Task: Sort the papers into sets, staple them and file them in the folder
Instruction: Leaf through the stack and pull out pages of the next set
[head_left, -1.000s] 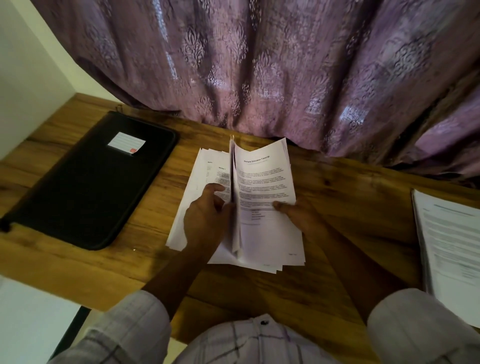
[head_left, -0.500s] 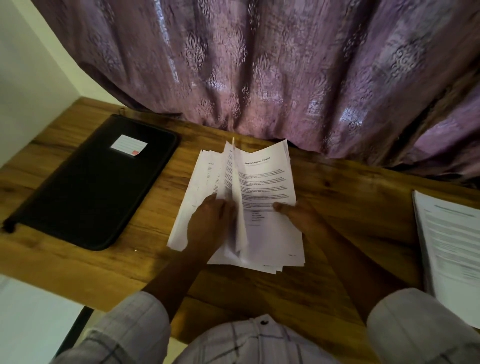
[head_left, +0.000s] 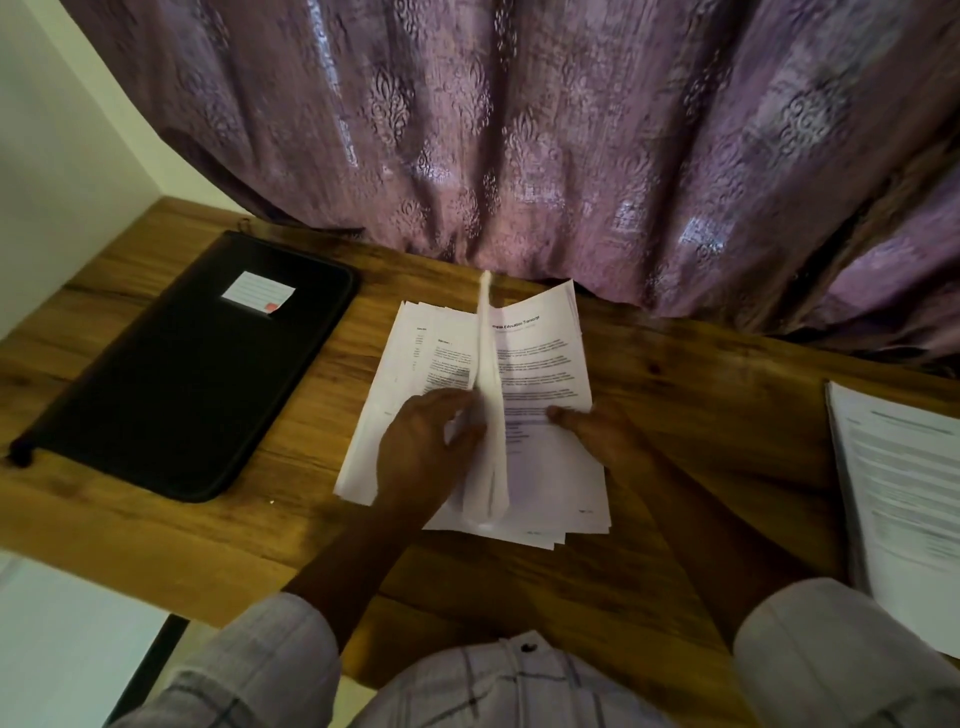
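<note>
While the papers (head_left: 545, 467) lie in a loose pile at the middle of the desk (head_left: 701, 374), just in front of the curtain (head_left: 519, 130), the left hand (head_left: 421, 447) holds a few sheets (head_left: 488, 395) lifted from the pile. They stand nearly on edge and split the pile into a left and a right part. Its fingers (head_left: 462, 415) are curled together against the left face of those sheets; the thumb cannot be made out. The right hand (head_left: 602, 431) rests on the top page of the right part, one finger stretched straight and pressing on the printed lines; how its other fingers lie I cannot tell. The folder (head_left: 192, 374), black and closed, lies flat on the desk well left of the papers, with a white label (head_left: 258, 292) near its far end. A stack (head_left: 904, 493) of printed pages lies at the right edge, apart from the pile.
</note>
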